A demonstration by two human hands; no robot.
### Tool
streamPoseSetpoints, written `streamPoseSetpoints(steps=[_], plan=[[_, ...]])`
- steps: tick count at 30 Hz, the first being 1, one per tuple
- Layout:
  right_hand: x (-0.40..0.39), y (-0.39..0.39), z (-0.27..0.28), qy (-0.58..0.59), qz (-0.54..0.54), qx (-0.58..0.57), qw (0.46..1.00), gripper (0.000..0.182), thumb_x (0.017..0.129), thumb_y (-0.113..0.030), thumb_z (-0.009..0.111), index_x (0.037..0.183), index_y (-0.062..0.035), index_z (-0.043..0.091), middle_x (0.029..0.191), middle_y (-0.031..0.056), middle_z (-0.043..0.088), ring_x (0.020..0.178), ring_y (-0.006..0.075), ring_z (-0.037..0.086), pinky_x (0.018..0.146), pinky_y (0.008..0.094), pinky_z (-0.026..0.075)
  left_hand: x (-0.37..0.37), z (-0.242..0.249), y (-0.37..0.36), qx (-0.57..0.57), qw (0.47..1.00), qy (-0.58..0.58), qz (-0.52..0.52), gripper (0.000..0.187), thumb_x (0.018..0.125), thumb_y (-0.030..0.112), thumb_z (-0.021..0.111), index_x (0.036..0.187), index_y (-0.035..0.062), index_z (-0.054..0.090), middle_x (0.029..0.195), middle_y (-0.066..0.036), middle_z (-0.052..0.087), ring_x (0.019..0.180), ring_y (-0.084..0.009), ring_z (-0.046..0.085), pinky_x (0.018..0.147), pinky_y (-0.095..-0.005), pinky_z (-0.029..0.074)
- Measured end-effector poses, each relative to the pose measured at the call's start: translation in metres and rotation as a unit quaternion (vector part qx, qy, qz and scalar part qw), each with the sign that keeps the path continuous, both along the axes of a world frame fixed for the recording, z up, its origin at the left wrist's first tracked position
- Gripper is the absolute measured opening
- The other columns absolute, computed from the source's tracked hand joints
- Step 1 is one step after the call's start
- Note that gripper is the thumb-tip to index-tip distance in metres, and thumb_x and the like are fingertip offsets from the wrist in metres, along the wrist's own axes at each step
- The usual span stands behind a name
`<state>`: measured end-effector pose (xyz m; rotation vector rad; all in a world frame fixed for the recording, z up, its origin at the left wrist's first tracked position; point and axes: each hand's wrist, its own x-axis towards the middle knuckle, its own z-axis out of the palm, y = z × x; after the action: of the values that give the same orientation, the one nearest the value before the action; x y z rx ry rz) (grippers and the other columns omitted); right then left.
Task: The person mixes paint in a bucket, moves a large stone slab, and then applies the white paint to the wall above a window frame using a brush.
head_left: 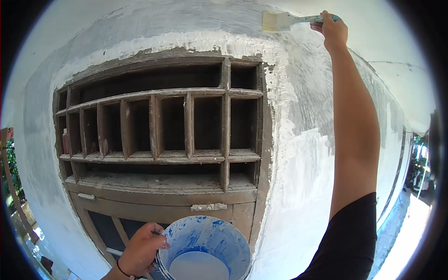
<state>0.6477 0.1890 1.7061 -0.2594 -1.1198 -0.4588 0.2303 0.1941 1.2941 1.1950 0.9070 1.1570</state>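
High on the wall, my right hand is closed around the handle of a paintbrush. The brush's wide, pale bristles point left and lie against the grey upper wall. Low in the view, my left hand grips the rim of a paint bucket. Blue and white smears coat the bucket's inside, and white paint fills its bottom. Rough white paint edges the wooden window frame, and the wall to its right is partly white with grey streaks.
A wooden grille with open compartments is set in the wall, above wooden shutters or a door. A small bottle stands in a left compartment. The white ceiling meets the wall overhead. Plants show at far left.
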Motion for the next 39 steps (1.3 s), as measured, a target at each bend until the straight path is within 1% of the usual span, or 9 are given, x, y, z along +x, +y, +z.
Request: streamPoseSetpoints(steps=[8,11,12,19,24,25,29,35,39], plan=[[0.078,-0.056,-0.018,0.075,-0.152,-0.021,0.985,0.033,0.088,-0.021,0.055,0.099,0.0090,0.058,0.077,0.0153,0.065,0.061,0.0195,0.066,0.059,0.0260,0.056,0.035,-0.009,0.002,0.029,0.999,0.003,-0.012,0.025,0.070,-0.002,0.051,0.094,-0.0056,0.048,0.078,-0.014,0.062,0.061,-0.0200,0.064,0.055,-0.0290,0.054],[0.057,-0.061,-0.024,0.002,-0.514,0.187,0.837,0.022,0.084,-0.018,0.054,0.077,0.0030,0.055,0.065,0.0213,0.057,0.059,0.0364,0.057,0.057,0.0442,0.046,0.045,-0.016,0.001,0.026,0.999,0.010,-0.022,0.026,0.070,-0.002,0.051,0.095,-0.0062,0.048,0.079,-0.014,0.061,0.063,-0.0207,0.064,0.055,-0.0297,0.055],[0.038,-0.059,-0.028,-0.009,-0.464,0.138,0.875,0.021,0.083,-0.018,0.055,0.075,0.0018,0.054,0.068,0.0237,0.056,0.067,0.0419,0.055,0.061,0.0481,0.042,0.048,-0.019,0.000,0.022,0.999,0.003,-0.028,0.027,0.069,-0.002,0.052,0.095,-0.0065,0.048,0.079,-0.015,0.061,0.063,-0.0210,0.065,0.055,-0.0300,0.055],[-0.092,0.002,-0.029,-0.158,-0.503,0.147,0.837,0.017,0.085,-0.015,0.050,0.079,0.0009,0.054,0.080,0.0229,0.059,0.078,0.0396,0.059,0.070,0.0481,0.047,0.066,-0.027,-0.018,0.013,0.999,0.045,0.000,0.027,0.069,-0.002,0.051,0.095,-0.0065,0.048,0.078,-0.015,0.060,0.065,-0.0213,0.064,0.058,-0.0305,0.055],[-0.113,-0.026,-0.026,-0.029,-0.331,0.183,0.925,0.019,0.082,-0.014,0.052,0.077,0.0041,0.055,0.074,0.0255,0.060,0.076,0.0405,0.059,0.069,0.0480,0.047,0.074,-0.033,-0.020,0.010,1.000,0.016,-0.004,0.027,0.068,-0.002,0.052,0.095,-0.0060,0.048,0.079,-0.014,0.060,0.067,-0.0209,0.064,0.061,-0.0299,0.054],[-0.095,-0.016,-0.015,-0.001,-0.350,0.238,0.906,0.021,0.083,-0.014,0.053,0.076,0.0051,0.056,0.069,0.0241,0.061,0.068,0.0366,0.062,0.064,0.0447,0.049,0.076,-0.033,-0.020,0.008,1.000,0.019,-0.005,0.027,0.068,-0.002,0.052,0.095,-0.0060,0.048,0.079,-0.014,0.060,0.067,-0.0209,0.064,0.061,-0.0299,0.054],[-0.036,-0.008,-0.038,0.022,-0.111,0.056,0.992,0.023,0.087,-0.015,0.053,0.077,0.0059,0.055,0.055,0.0143,0.059,0.045,0.0197,0.060,0.045,0.0323,0.049,0.084,-0.031,-0.024,0.004,1.000,0.005,-0.012,0.027,0.068,-0.003,0.052,0.095,-0.0059,0.048,0.081,-0.014,0.060,0.068,-0.0208,0.064,0.062,-0.0303,0.054],[0.036,-0.033,-0.050,0.055,-0.192,0.099,0.975,0.021,0.086,-0.014,0.055,0.077,0.0053,0.055,0.056,0.0161,0.058,0.044,0.0227,0.059,0.040,0.0331,0.047,0.087,-0.031,-0.021,0.000,0.999,0.031,-0.018,0.033,0.072,0.000,0.054,0.102,-0.0085,0.044,0.083,-0.018,0.059,0.069,-0.0189,0.061,0.057,-0.0283,0.049],[0.021,-0.058,-0.040,0.027,-0.433,0.153,0.888,0.021,0.085,-0.018,0.055,0.080,0.0025,0.055,0.068,0.0194,0.060,0.064,0.0346,0.061,0.059,0.0427,0.048,0.085,-0.029,-0.022,0.000,0.999,0.051,-0.016,0.033,0.072,0.000,0.053,0.102,-0.0085,0.044,0.082,-0.017,0.058,0.068,-0.0187,0.060,0.056,-0.0281,0.048]])
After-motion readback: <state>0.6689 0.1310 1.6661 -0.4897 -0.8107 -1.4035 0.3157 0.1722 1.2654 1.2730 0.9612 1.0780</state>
